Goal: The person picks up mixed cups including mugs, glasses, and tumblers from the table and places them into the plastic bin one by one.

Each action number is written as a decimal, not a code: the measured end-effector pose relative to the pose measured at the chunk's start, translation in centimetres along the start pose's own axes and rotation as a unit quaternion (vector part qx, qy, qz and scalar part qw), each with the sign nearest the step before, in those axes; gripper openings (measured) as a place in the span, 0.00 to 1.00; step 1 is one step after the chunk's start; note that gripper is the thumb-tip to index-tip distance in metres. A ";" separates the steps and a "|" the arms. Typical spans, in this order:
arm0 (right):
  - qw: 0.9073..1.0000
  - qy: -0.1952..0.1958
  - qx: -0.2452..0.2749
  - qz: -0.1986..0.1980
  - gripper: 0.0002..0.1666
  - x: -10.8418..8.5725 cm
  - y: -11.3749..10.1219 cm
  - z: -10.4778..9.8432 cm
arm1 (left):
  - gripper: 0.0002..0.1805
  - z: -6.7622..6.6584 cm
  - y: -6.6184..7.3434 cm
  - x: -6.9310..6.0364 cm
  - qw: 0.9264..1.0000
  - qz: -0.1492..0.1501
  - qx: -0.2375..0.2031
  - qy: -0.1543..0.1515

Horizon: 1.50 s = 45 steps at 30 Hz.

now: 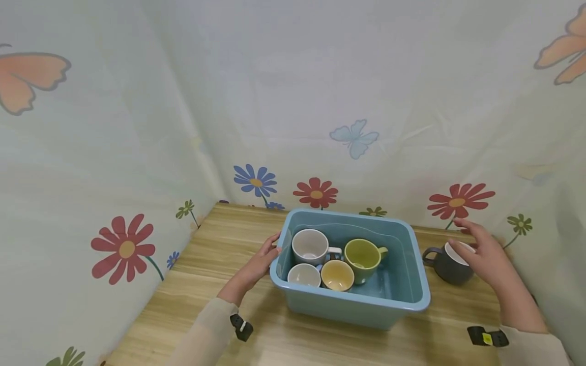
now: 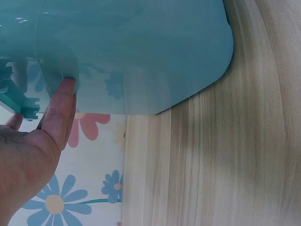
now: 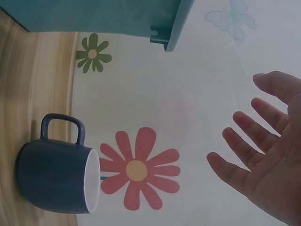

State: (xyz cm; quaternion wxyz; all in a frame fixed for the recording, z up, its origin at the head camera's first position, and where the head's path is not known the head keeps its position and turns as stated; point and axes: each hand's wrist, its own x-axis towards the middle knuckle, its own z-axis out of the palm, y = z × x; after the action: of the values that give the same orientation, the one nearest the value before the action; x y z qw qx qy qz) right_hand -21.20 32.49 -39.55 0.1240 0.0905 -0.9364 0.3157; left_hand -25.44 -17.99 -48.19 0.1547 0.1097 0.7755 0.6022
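My left hand (image 1: 256, 262) grips the left rim of a blue plastic tub (image 1: 339, 310). In the left wrist view, its fingers (image 2: 59, 110) lie against the tub's outer wall beneath the rim, with the thumb at the rim's edge. My right hand (image 1: 487, 256) hovers over a dark blue-grey mug (image 1: 450, 268), fingers spread and holding nothing. The right wrist view has this hand (image 3: 273, 150) apart from the upright mug, whose handle points toward the tub. Inside the tub are a white mug (image 1: 309, 246), a green mug (image 1: 361, 256), a yellow cup (image 1: 338, 276) and a smaller white cup (image 1: 303, 275).
A wooden table (image 1: 229, 229) carries the tub and the dark mug. Behind and on both sides hangs a pale curtain (image 1: 293, 101) printed with flowers and butterflies. The tub's right end shows its bare floor (image 1: 389, 284).
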 end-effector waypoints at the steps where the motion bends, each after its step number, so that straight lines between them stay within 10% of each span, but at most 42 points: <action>1: 1.000 0.000 -0.003 0.001 0.36 0.0 0.2 0.0 | 0.34 0.0 0.0 0.0 1.000 -0.001 0.001 0.001; 20: 0.991 -0.048 -0.122 -0.034 0.43 1.0 3.0 0.2 | 0.34 0.1 -0.1 0.0 1.000 0.000 -0.001 0.001; 45: 0.982 -0.106 -0.155 -0.036 0.45 2.8 3.4 -1.8 | 0.34 0.1 0.1 -0.1 1.000 -0.001 -0.006 -0.005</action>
State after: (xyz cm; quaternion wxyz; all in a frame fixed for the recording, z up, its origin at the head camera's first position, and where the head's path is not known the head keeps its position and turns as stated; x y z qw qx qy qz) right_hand -24.39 36.03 -39.32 0.0482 0.1366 -0.9779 0.1505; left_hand -25.30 -17.95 -48.13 0.1599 0.1111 0.7711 0.6062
